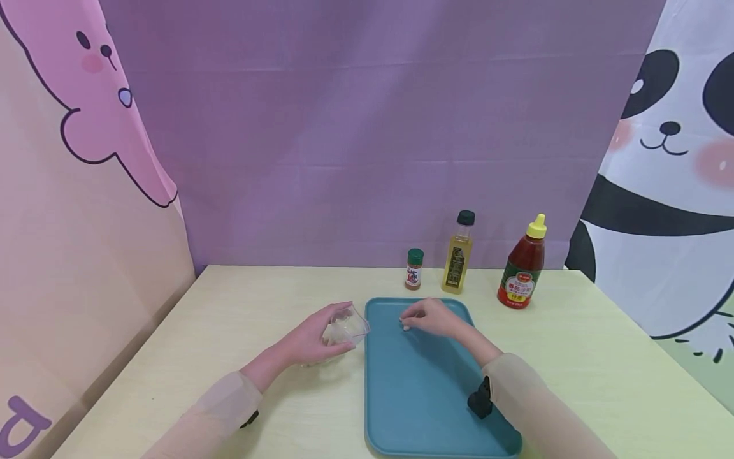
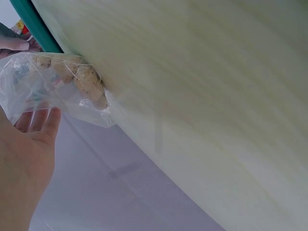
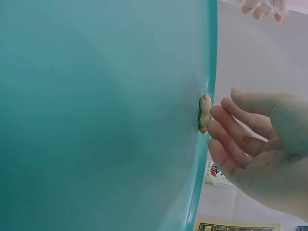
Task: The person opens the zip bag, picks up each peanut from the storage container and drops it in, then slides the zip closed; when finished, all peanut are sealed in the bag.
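My left hand holds a clear plastic bag beside the left edge of the blue tray. In the left wrist view, tan, rough lumps that look like unshelled peanuts lie inside the bag. Over the far part of the tray is my right hand, its fingers loosely bent. A peanut in its shell shows at those fingertips in the right wrist view, near the tray's rim. The thumb stands apart from it; whether the fingertips touch it I cannot tell.
Behind the tray stand a small green-capped spice jar, an oil bottle with a dark cap and, farther right, a ketchup bottle with a yellow top. A purple curtain hangs behind the pale table.
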`<state>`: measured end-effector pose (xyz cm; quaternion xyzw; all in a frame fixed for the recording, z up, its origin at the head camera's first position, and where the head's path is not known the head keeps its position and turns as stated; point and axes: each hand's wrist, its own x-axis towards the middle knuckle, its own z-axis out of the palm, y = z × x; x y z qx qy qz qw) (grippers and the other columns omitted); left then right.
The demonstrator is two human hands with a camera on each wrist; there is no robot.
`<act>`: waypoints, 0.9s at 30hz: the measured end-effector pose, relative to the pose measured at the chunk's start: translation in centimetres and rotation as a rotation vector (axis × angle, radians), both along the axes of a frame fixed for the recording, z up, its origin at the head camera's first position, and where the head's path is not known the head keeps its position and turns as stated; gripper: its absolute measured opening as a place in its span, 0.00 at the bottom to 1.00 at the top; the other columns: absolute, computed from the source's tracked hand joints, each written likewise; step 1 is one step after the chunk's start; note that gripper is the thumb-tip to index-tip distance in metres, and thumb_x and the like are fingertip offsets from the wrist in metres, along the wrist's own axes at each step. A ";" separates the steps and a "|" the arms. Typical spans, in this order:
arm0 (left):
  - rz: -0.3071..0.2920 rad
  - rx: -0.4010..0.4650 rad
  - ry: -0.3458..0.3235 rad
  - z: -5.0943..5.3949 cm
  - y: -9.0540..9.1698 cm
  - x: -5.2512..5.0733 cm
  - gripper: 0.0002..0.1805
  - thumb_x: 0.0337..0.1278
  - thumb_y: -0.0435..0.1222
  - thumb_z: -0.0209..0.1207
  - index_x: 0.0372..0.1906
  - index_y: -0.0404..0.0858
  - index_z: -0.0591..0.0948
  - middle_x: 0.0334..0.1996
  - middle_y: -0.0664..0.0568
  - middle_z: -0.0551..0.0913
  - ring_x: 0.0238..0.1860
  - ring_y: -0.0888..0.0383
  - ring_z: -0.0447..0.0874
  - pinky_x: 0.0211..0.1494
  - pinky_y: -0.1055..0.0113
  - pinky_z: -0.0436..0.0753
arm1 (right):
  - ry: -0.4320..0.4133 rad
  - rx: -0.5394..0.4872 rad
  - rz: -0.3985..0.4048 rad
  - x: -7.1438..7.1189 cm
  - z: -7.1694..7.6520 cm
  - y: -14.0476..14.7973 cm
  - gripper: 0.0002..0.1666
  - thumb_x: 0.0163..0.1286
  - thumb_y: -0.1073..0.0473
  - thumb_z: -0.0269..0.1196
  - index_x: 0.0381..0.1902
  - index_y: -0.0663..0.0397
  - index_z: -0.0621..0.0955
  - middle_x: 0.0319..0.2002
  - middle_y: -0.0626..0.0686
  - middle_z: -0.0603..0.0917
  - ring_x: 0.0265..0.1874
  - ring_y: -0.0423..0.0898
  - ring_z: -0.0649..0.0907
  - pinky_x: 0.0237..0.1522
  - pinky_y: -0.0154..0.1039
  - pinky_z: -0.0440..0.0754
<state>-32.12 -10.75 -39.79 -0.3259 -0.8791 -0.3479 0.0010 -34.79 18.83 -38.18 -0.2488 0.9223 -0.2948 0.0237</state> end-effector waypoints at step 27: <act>0.015 -0.006 -0.005 0.0 0.0 0.1 0.42 0.53 0.54 0.62 0.71 0.49 0.58 0.64 0.55 0.70 0.63 0.52 0.68 0.56 0.58 0.77 | -0.058 0.107 -0.103 0.2 -0.2 0.0 0.09 0.63 0.62 0.62 0.37 0.60 0.86 0.39 0.56 0.86 0.32 0.41 0.79 0.32 0.35 0.75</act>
